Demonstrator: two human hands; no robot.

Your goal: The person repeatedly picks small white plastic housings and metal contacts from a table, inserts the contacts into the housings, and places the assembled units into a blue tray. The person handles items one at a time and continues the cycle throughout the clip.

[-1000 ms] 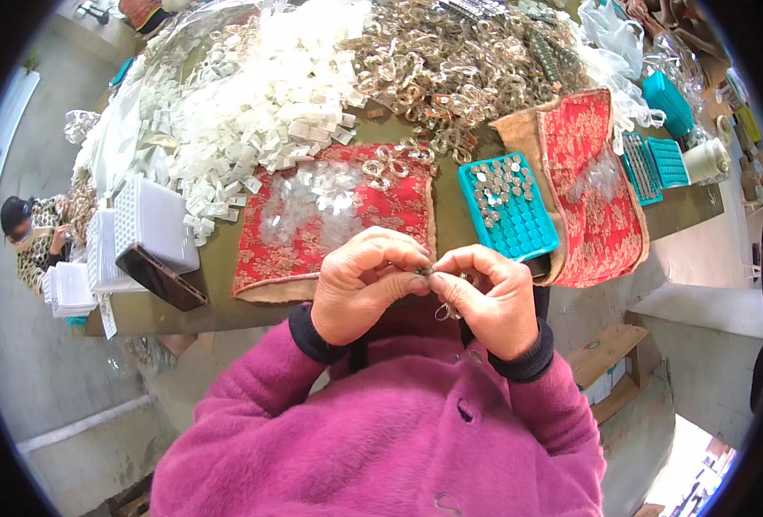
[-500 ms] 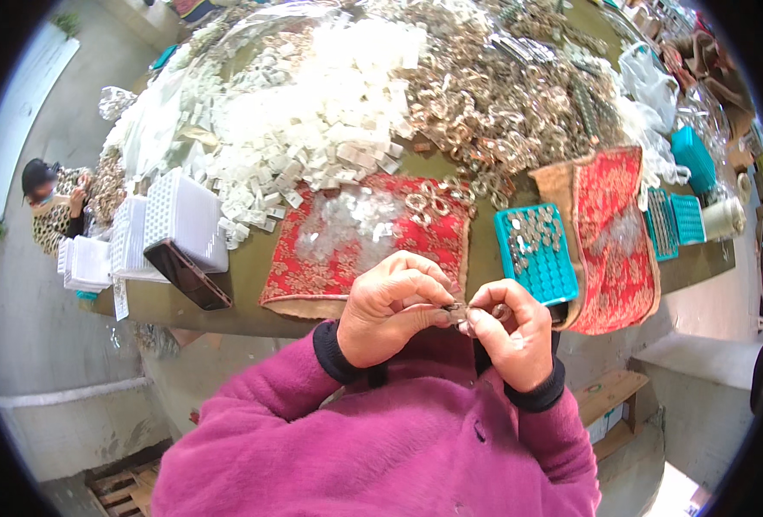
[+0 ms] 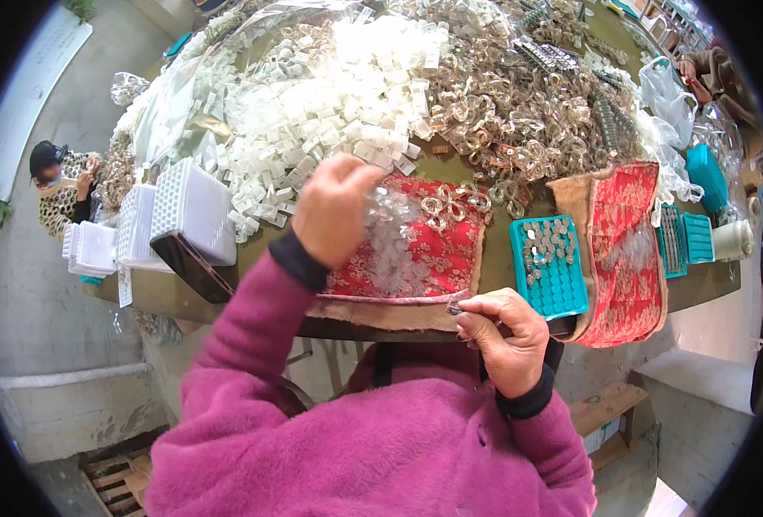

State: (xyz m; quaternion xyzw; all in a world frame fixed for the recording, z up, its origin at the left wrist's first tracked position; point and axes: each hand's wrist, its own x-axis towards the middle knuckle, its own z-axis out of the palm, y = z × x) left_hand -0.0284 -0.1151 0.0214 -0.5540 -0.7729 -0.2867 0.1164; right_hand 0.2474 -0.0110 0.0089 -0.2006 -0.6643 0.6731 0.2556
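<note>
My right hand (image 3: 512, 338), low in front of the table edge, pinches a small dark, shiny piece (image 3: 455, 308) between thumb and forefinger. Its exact kind is too small to make out. My left hand (image 3: 334, 211) hovers over the left part of a red flowered cloth (image 3: 450, 258), close to a heap of small white tag-like pieces (image 3: 312, 129). Motion smears its fingers, so what they hold does not show. Small clear pieces (image 3: 394, 254) and clear ring-shaped pieces (image 3: 444, 207) lie on the cloth. Right of it sits a teal tray (image 3: 560, 300) partly filled with round silvery pieces.
A large pile of clear, brownish ring-shaped pieces (image 3: 528, 129) covers the table's far right. White trays (image 3: 193, 211) stand stacked at left, a dark phone (image 3: 190, 267) leaning on them. Another red cloth (image 3: 622, 258) and more teal trays (image 3: 698, 237) lie at right. A person (image 3: 62, 189) is at far left.
My left hand has left the small piece and moved up and left over the red cloth toward the white heap. My right hand still pinches its piece at nearly the same place.
</note>
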